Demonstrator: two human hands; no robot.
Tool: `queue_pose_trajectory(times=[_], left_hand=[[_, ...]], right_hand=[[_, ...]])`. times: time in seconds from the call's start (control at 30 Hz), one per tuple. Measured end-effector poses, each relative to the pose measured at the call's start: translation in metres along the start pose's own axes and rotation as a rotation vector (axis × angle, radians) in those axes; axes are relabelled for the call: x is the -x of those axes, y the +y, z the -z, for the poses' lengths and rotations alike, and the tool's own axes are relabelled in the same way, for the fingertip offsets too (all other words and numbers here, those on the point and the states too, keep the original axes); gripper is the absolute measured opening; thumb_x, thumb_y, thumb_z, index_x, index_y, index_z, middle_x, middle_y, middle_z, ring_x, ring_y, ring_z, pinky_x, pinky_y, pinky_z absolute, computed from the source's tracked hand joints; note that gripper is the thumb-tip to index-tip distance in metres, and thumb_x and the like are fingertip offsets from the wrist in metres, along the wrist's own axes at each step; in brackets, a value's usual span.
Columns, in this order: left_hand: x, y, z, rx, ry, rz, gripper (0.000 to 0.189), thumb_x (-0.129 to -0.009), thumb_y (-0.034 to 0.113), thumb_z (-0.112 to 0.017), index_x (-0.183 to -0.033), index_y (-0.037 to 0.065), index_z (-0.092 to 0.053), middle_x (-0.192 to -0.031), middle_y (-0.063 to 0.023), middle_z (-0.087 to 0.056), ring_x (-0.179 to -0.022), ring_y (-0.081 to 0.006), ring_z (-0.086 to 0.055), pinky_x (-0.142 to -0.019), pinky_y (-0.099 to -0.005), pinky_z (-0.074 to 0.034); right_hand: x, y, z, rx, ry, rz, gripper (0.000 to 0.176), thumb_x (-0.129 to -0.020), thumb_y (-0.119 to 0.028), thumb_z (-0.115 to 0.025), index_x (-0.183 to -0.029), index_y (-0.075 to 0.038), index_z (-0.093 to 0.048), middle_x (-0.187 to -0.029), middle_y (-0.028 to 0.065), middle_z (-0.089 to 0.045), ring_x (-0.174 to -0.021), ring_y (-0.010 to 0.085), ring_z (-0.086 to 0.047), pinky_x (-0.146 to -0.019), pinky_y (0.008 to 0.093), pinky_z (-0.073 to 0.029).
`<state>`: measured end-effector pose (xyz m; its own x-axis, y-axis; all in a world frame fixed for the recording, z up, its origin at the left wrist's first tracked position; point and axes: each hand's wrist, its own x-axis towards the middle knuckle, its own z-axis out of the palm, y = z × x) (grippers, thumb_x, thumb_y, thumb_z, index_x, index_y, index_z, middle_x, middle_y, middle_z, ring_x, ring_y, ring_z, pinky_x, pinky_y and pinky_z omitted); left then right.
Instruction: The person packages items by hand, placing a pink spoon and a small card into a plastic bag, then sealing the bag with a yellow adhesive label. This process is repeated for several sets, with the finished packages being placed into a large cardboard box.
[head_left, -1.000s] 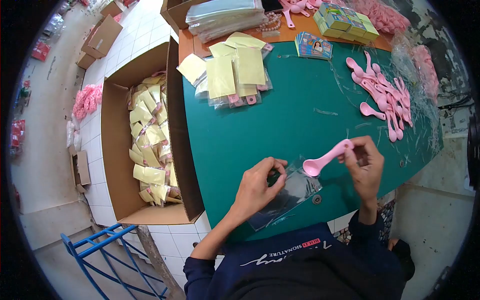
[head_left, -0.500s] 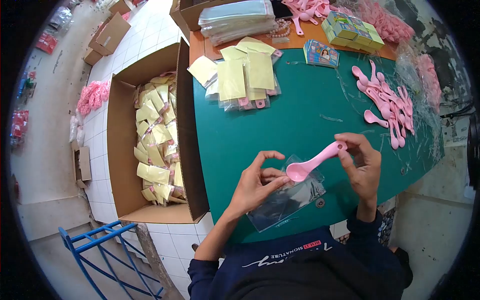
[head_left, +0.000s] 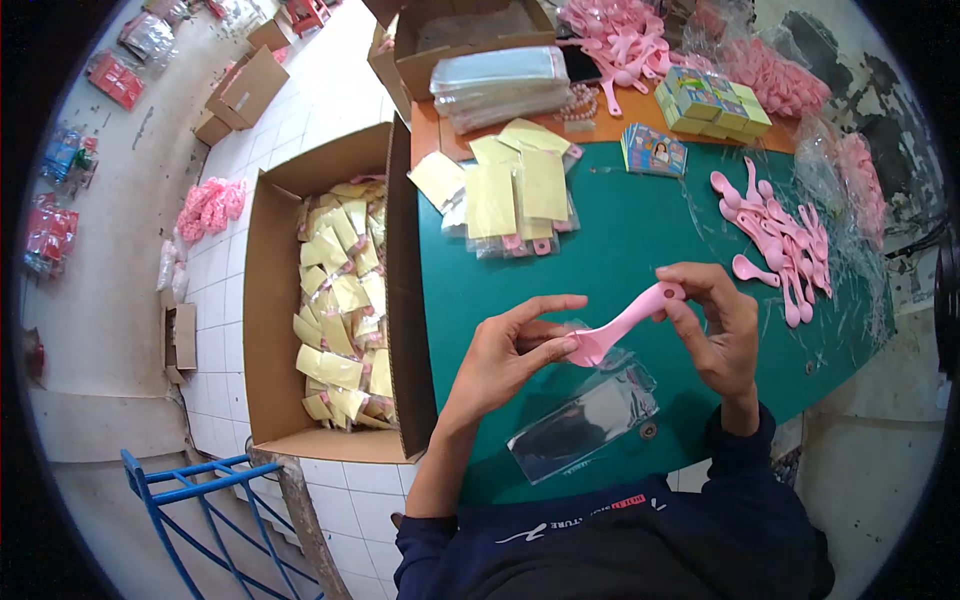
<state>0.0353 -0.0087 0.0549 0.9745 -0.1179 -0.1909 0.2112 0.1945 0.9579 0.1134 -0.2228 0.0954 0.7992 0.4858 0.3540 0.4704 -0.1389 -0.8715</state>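
Observation:
A pink plastic spoon (head_left: pixel 625 328) with a hole in its handle end spans the space between my hands. The handle end is pinched between the thumb and fingers of my right hand (head_left: pixel 715 325). My left hand (head_left: pixel 512 355) has its thumb against the edge of the spoon's bowl, index finger stretched out above and the other fingers curled behind. A clear plastic bag (head_left: pixel 580 425) lies flat on the green table just below the bowl. Loose pink spoons (head_left: pixel 775 235) are heaped at the right of the table.
Bagged packets with yellow cards (head_left: pixel 515 190) lie at the table's back left. A deep cardboard box (head_left: pixel 270 300) full of such packets stands left. Card stacks (head_left: pixel 710 100), clear bags (head_left: pixel 500 85) and more pink spoons (head_left: pixel 615 45) line the back. A blue trolley (head_left: pixel 200 480) is lower left.
The spoon's bowl has turned more on its side and shifted slightly left in my hands. The clear bag lies lower, apart from my left fingers. The whole view has shifted a little.

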Motion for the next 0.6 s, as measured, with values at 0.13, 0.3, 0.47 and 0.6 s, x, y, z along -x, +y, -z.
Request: queue_pose_trajectory(times=[0.13,0.3,0.47,0.6], left_hand=[[-0.012,0.032,0.010,-0.094,-0.029,-0.109,0.045,-0.084,0.005,-0.064,-0.126,0.001,-0.049,-0.098,-0.0130,-0.067,-0.092,-0.0123,-0.061,-0.081,-0.0257,-0.050],[-0.033,0.067,0.011,-0.171,-0.177,-0.170,0.047,-0.085,0.005,-0.064,-0.128,0.000,-0.047,-0.098,-0.0111,-0.067,-0.093,-0.0126,-0.061,-0.082,-0.0269,-0.049],[-0.062,0.060,0.018,-0.090,-0.190,-0.270,0.043,-0.091,0.012,-0.058,-0.130,0.003,-0.046,-0.092,-0.0062,-0.067,-0.085,-0.0083,-0.059,-0.076,-0.0239,-0.048],[-0.075,0.044,0.031,-0.051,-0.066,-0.258,0.033,-0.096,0.019,-0.050,-0.124,0.002,-0.053,-0.093,-0.0043,-0.065,-0.081,-0.0055,-0.055,-0.073,-0.0220,-0.046]], right_hand=[[-0.022,0.001,0.000,-0.068,-0.009,0.034,0.025,-0.084,0.000,-0.060,-0.108,0.000,-0.058,-0.088,0.0073,-0.062,-0.074,0.0123,-0.062,-0.069,0.0241,-0.049],[-0.064,-0.018,0.013,0.062,-0.037,0.244,0.025,-0.082,-0.001,-0.063,-0.106,-0.001,-0.059,-0.087,0.0077,-0.062,-0.074,0.0126,-0.062,-0.069,0.0248,-0.049],[-0.087,-0.011,0.007,0.041,-0.198,0.247,0.018,-0.081,-0.001,-0.063,-0.099,0.000,-0.057,-0.087,0.0090,-0.063,-0.077,0.0146,-0.063,-0.071,0.0266,-0.050],[-0.096,0.000,0.004,0.098,-0.097,0.211,0.016,-0.081,0.000,-0.062,-0.096,0.000,-0.057,-0.088,0.0086,-0.063,-0.078,0.0153,-0.063,-0.072,0.0268,-0.050]])
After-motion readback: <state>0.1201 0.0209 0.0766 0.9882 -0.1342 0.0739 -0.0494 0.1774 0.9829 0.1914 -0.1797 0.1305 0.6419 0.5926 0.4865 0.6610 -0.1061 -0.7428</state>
